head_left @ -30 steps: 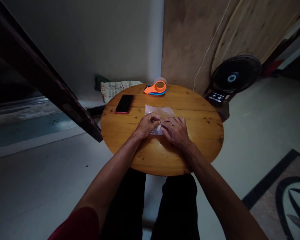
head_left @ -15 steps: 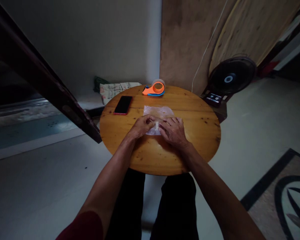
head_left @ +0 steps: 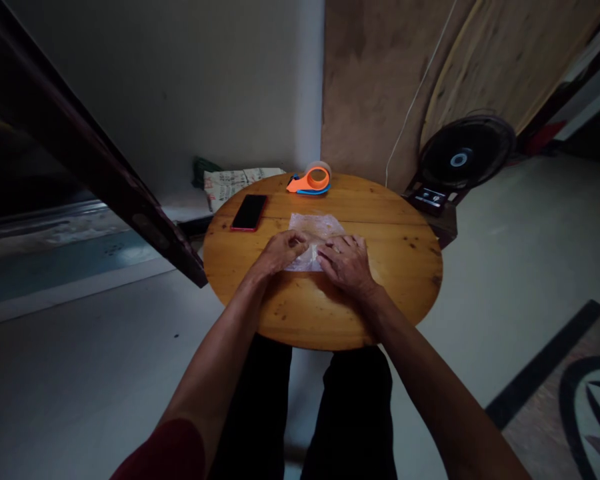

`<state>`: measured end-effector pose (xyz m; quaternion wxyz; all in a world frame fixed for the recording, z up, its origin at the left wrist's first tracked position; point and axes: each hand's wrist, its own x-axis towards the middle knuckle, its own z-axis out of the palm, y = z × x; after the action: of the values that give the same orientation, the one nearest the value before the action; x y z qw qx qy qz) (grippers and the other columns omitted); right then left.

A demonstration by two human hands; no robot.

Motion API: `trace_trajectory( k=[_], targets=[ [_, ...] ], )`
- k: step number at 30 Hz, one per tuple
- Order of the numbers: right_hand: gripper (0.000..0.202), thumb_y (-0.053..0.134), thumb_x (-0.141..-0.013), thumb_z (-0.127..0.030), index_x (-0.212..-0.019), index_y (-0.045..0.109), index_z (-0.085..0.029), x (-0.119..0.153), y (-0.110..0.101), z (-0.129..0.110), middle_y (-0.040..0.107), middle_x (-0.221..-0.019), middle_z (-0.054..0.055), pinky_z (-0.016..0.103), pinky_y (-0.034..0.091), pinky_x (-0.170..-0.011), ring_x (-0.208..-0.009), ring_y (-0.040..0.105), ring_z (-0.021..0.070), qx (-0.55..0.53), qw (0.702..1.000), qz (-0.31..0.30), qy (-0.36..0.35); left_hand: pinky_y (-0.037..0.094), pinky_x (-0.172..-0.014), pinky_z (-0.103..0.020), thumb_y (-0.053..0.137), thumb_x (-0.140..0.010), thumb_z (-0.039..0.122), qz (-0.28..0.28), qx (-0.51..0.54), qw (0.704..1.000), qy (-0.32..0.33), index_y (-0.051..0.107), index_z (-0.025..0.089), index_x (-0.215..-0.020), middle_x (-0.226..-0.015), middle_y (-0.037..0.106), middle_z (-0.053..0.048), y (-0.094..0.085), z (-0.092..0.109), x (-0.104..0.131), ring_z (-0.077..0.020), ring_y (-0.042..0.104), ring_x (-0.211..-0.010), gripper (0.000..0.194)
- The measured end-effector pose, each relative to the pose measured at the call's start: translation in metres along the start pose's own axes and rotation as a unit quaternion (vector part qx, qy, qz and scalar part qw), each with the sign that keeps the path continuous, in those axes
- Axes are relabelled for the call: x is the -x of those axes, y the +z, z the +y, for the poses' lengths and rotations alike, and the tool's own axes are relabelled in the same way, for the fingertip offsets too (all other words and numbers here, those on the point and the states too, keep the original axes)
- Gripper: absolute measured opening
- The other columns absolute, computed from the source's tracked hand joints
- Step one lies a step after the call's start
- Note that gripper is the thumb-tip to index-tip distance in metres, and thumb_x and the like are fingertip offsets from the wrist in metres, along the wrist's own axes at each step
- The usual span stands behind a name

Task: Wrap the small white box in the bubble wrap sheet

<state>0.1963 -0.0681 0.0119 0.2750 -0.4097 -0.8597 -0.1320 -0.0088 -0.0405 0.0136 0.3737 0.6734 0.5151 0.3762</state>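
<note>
A crinkled sheet of clear, pinkish bubble wrap (head_left: 316,225) lies on the round wooden table (head_left: 320,313), partly covered by both hands. At its left side, my left hand (head_left: 282,252) is closed, thumb and forefinger pinching the wrap. My right hand (head_left: 347,261) rests over the right side, fingers stretched and a little apart, palm down. A pale patch shows between the two hands; what it is, I cannot make out.
An orange and blue tape dispenser (head_left: 310,181) stands at the table's far edge. Left of the wrap lies a phone (head_left: 249,213) with a red edge. A fan (head_left: 459,159) stands beyond the table on the right. Behind the table is a printed sack (head_left: 230,185).
Both hands stay in nearly the same place on the bubble wrap, with only slight finger movement. The whole view has shifted a little.
</note>
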Motion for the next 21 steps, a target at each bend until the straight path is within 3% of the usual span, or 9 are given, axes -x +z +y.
trace_trajectory(
  k=[5, 12, 16, 21],
  targets=[
    [0.027, 0.047, -0.095, -0.036, -0.103, 0.069, -0.023, 0.000, 0.000, 0.000, 0.066, -0.106, 0.007, 0.041, 0.025, -0.088, -0.096, 0.048, 0.0233, -0.006, 1.000, 0.008, -0.002, 0.042, -0.061, -0.024, 0.068, -0.069, 0.033, 0.023, -0.078, 0.995, -0.066, 0.065, 0.017, -0.103, -0.086, 0.064, -0.004, -0.014, 0.007, 0.009, -0.0141, 0.056, -0.069, 0.037],
    [0.029, 0.044, -0.096, -0.038, -0.102, 0.069, -0.023, 0.001, 0.000, -0.001, 0.066, -0.106, 0.007, 0.040, 0.024, -0.086, -0.096, 0.048, 0.0228, -0.003, 1.000, 0.022, -0.007, 0.035, -0.054, -0.021, 0.061, -0.071, 0.020, 0.010, -0.170, 0.983, -0.073, 0.067, 0.015, -0.095, -0.064, 0.057, 0.002, -0.001, 0.005, 0.002, -0.0107, 0.048, -0.056, 0.026],
    [0.029, 0.045, -0.096, -0.037, -0.103, 0.069, -0.022, 0.001, 0.000, 0.000, 0.066, -0.105, 0.007, 0.040, 0.023, -0.087, -0.097, 0.047, 0.0228, -0.012, 1.000, 0.018, -0.009, 0.041, -0.065, -0.024, 0.061, -0.074, 0.023, -0.010, -0.300, 0.951, -0.075, 0.069, 0.019, -0.100, -0.083, 0.069, -0.004, 0.008, 0.017, -0.003, -0.0155, 0.059, -0.073, 0.028],
    [0.028, 0.047, -0.095, -0.036, -0.102, 0.070, -0.021, 0.002, 0.002, 0.001, 0.066, -0.105, 0.008, 0.041, 0.022, -0.090, -0.099, 0.047, 0.0233, -0.024, 0.999, 0.024, -0.011, 0.045, -0.076, -0.027, 0.061, -0.078, 0.030, -0.036, -0.386, 0.917, -0.092, 0.066, 0.021, -0.110, -0.102, 0.072, -0.008, 0.013, 0.026, -0.001, -0.0217, 0.064, -0.093, 0.034]
  ],
)
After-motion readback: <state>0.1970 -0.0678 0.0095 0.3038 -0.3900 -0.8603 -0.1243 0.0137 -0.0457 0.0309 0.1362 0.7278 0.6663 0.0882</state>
